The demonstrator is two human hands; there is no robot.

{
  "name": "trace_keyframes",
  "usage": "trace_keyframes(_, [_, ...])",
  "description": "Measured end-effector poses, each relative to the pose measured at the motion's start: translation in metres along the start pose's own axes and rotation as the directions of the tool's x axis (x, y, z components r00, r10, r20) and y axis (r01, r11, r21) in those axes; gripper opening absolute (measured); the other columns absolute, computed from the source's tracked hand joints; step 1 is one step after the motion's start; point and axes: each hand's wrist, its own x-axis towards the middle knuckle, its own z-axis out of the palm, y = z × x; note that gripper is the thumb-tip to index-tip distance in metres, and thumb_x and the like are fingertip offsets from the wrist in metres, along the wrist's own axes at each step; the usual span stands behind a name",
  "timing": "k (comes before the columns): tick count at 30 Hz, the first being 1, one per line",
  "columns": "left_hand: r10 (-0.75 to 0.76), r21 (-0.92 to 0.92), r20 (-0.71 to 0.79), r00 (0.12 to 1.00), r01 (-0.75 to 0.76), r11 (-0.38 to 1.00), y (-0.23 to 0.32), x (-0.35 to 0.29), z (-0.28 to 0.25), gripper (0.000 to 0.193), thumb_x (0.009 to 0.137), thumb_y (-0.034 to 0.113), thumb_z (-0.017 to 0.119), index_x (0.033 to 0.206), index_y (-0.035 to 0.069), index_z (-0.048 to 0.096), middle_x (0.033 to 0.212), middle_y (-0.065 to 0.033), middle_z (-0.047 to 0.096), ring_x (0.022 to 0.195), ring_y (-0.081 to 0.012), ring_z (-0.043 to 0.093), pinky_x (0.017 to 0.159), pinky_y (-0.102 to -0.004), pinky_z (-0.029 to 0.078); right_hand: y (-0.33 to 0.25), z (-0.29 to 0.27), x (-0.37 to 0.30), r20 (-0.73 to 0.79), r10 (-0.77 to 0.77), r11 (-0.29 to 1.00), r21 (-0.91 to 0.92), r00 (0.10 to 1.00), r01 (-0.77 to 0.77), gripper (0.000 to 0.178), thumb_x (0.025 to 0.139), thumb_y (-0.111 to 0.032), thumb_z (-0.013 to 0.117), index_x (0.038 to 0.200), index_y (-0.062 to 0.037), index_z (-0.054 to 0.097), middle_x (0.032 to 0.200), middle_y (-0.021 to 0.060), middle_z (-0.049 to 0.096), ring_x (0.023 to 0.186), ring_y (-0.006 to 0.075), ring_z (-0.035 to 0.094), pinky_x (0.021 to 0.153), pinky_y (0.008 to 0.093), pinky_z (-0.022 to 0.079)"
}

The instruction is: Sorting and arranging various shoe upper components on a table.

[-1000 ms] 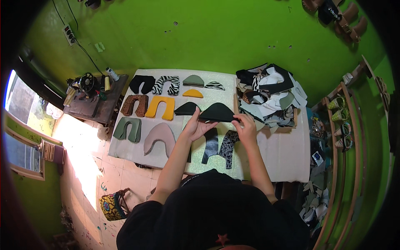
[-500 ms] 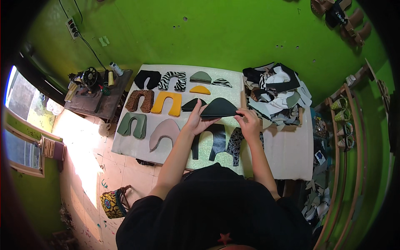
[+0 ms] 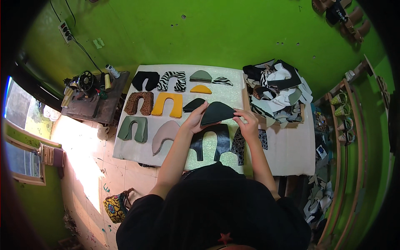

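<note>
Over the table's near middle, I hold a stack of dark half-moon cut pieces (image 3: 217,113), probably leather-like shoe parts. My left hand (image 3: 196,119) grips its left end, thumb on top and fingers underneath. At its right corner, the thumb and fingertips of my right hand (image 3: 248,124) pinch the edge. Just behind lies another dark half-moon stack (image 3: 193,105). Below my hands are a glossy black U-shaped piece (image 3: 224,139) and a black-and-grey patterned one (image 3: 238,146), partly covered by my right forearm. A pinkish-beige U-shaped stack (image 3: 163,135) lies beside my left forearm.
The white table (image 3: 283,154) carries U-shaped stacks in black (image 3: 146,80), zebra print, leopard print (image 3: 138,103), yellow (image 3: 168,105) and green (image 3: 132,129). A box heaped with scraps (image 3: 277,89) stands right, a sewing machine (image 3: 86,83) left, a shoe rack (image 3: 339,121) far right.
The half-moon stack has tilted, so its broad upper face shows more and its straight edge slants. Both hands keep hold of it. The whole view has shifted slightly.
</note>
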Motion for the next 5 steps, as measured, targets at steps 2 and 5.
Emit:
trace_keyframes(2, [-0.037,0.051,-0.072,0.997,0.041,0.998,0.003,-0.001,0.0,0.045,0.091,0.032,0.042,0.118,-0.003,0.043,0.109,-0.0153,0.054,0.094,-0.023,0.057,0.083,-0.0371,0.048,0.0,0.004,-0.001,0.01,-0.004,1.0,-0.018,1.0,0.004,0.016,0.068,-0.011,0.068,0.082,-0.0031,0.064,0.089,0.009,0.065,0.083,0.0249,0.059,0.073,0.0333,0.045])
trace_keyframes(5, [-0.005,0.12,0.117,0.993,-0.009,0.993,0.003,0.002,-0.024,0.045,0.088,0.023,0.047,0.125,-0.001,0.039,0.116,-0.0156,0.051,0.099,-0.0238,0.056,0.086,-0.0383,0.047,-0.001,0.013,0.0,0.028,-0.003,1.0,-0.004,1.0,0.003,0.017,0.068,-0.01,0.068,0.083,-0.0032,0.064,0.09,0.0091,0.065,0.085,0.0246,0.058,0.074,0.0335,0.045])
